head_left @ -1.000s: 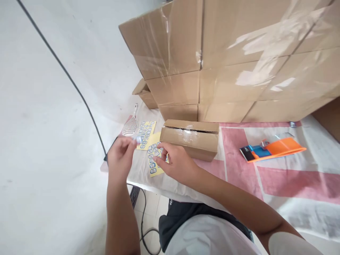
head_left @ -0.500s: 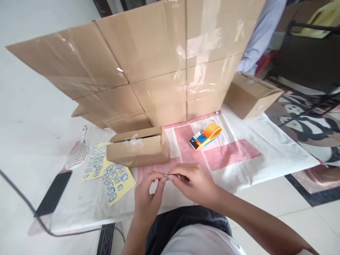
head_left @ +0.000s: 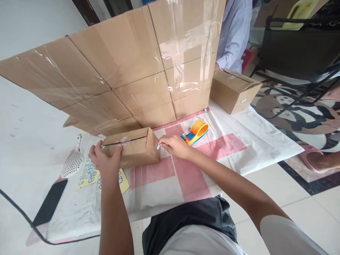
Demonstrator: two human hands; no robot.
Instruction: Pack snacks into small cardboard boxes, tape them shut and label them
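Note:
A small taped cardboard box (head_left: 139, 152) lies on the table in front of me. My left hand (head_left: 105, 158) grips its left end, with thumb and fingers spread over the top. At the box's right end, my right hand (head_left: 174, 145) pinches a small white-and-blue sticker (head_left: 158, 147) close to the end face; whether the sticker touches the cardboard I cannot tell. Yellow sheets of similar stickers (head_left: 124, 182) lie partly under my left hand and beside the box. Just right of my right hand rests an orange and blue tape dispenser (head_left: 199, 129).
A tall taped cardboard panel (head_left: 138, 85) stands across the table's back. At the left lies a white perforated skimmer (head_left: 72, 165). Another cardboard box (head_left: 231, 94) with a sticker sits at the right, near a person's sleeve (head_left: 237, 39). A dark chair (head_left: 289, 53) stands beyond.
My hands have parted from their shared pinch at the table's front. The left moved left onto the box; the right carried the sticker to the box's right end. The view shifted to the right.

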